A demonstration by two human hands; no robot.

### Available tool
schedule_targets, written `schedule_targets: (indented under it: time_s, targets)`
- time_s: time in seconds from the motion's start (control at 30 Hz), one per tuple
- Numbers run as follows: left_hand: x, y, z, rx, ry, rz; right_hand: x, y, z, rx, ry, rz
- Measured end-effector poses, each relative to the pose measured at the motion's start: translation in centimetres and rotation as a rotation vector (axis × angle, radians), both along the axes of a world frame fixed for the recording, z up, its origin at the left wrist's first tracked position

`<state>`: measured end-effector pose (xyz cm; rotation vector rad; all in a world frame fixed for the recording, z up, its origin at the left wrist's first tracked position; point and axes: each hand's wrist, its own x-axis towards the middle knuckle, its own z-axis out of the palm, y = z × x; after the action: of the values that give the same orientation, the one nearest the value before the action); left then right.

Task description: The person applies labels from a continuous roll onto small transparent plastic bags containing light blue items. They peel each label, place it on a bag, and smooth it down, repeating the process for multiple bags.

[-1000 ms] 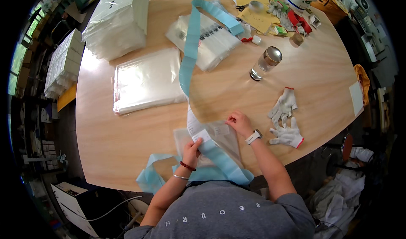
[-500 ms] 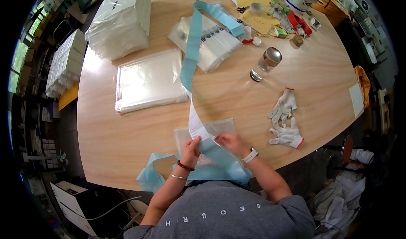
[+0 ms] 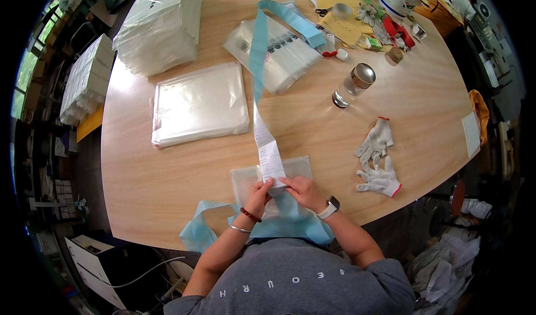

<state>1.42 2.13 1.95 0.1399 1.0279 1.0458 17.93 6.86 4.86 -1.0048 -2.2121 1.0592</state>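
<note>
A long strip of labels [image 3: 270, 157], white on its printed side and light blue on its back, runs from a folded stack [image 3: 312, 36] at the far side down to my hands. My left hand [image 3: 258, 199] pinches the strip's left edge between thumb and fingers. Close beside it, my right hand [image 3: 304, 193] is closed on the right edge. Beneath both hands lies a clear plastic bag [image 3: 298, 167], partly covered by the strip. Loose blue backing [image 3: 198, 234] trails in loops along the near table edge, against my shirt.
Left of the strip lies a flat stack of clear bags [image 3: 201, 106], with a tall pile [image 3: 159, 30] behind it. Another bag bundle [image 3: 285, 64] sits under the strip. To the right are a glass bottle [image 3: 354, 84] and white work gloves [image 3: 378, 175]. Envelopes [image 3: 343, 27] and scissors [image 3: 322, 12] lie farther back.
The strip has turned so more of its white printed side faces up near my hands. My right hand has moved left and closed on the strip's edge; my left hand has shifted slightly right.
</note>
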Motion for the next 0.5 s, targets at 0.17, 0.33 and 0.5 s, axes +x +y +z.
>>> schedule_targets:
  time_s: [0.17, 0.33, 0.5]
  targets:
    - [0.1, -0.5, -0.5, -0.056, 0.069, 0.036, 0.4, -0.7, 0.7, 0.284, 0.006, 0.017]
    - [0.0, -0.5, -0.6, -0.062, 0.001, 0.143, 1.1, -1.4, 4.4, 0.326, 0.170, 0.042]
    - [-0.6, -0.8, -1.0, -0.055, 0.001, 0.117, 3.3, 0.9, -1.2, -0.339, 0.290, -0.492]
